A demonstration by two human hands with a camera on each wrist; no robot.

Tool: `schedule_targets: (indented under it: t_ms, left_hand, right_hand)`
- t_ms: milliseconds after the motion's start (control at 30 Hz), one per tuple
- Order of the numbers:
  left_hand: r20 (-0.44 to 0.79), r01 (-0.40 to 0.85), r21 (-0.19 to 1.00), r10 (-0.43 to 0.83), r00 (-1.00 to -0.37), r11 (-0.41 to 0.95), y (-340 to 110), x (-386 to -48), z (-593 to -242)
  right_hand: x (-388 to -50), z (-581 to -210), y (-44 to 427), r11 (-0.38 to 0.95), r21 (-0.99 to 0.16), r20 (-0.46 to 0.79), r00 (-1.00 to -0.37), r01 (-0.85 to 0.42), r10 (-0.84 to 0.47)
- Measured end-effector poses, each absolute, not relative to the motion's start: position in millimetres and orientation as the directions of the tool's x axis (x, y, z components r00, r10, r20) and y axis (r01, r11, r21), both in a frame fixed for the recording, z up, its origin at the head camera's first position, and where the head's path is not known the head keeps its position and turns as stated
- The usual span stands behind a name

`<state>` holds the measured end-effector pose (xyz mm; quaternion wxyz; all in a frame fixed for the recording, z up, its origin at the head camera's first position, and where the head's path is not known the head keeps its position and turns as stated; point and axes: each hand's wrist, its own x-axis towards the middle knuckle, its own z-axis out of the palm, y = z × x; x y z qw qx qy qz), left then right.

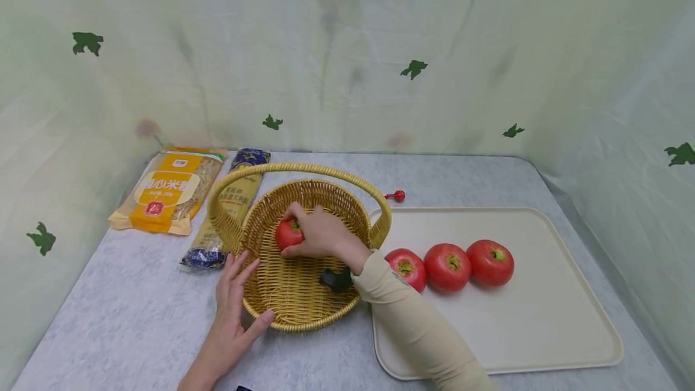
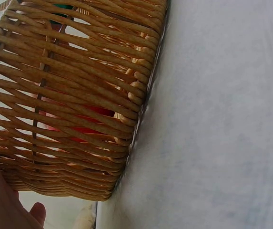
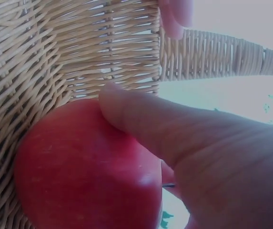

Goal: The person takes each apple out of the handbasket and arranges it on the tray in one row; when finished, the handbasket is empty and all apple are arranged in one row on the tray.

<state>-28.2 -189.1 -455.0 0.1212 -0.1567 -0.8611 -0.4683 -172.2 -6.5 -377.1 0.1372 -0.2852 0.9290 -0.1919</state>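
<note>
A round wicker basket (image 1: 298, 312) with a tall arched handle stands on the table. Inside it, my right hand (image 1: 320, 234) grips a red apple (image 1: 288, 234) between thumb and fingers. Close up in the right wrist view, the thumb (image 3: 141, 114) presses on the apple (image 3: 88, 167), against the woven basket wall. My left hand (image 1: 233, 312) rests at the basket's near left rim, fingers spread and fairly straight. The left wrist view shows the basket's outer side (image 2: 69, 95), with red glimpsed through the weave. Three more apples (image 1: 447, 267) sit in a row on a beige tray (image 1: 543, 330).
Left of the basket lie an orange-and-clear food bag (image 1: 168, 192) and a long yellow spaghetti pack (image 1: 206, 246), partly behind the handle. A small red item (image 1: 399, 196) lies behind the tray. A patterned curtain (image 1: 347, 77) encloses the table's back and sides.
</note>
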Motion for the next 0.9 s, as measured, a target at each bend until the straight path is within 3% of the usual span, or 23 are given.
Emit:
schedule_targets:
  t_ms: [533,900]
  left_hand:
    - [0.364,0.390,0.765,0.156,-0.918,0.512,-188.6,-28.1,-454.7]
    - [0.366,0.389,0.767,0.150,-0.918,0.510,-187.9,-28.8,-455.2]
  right_hand:
    - [-163.9,-373.9,2.7,0.769,-0.495,-0.156,-0.829,-0.405,-0.537]
    - [-150.4,-361.9,14.4,0.742,-0.536,-0.054,-0.861,-0.402,-0.505]
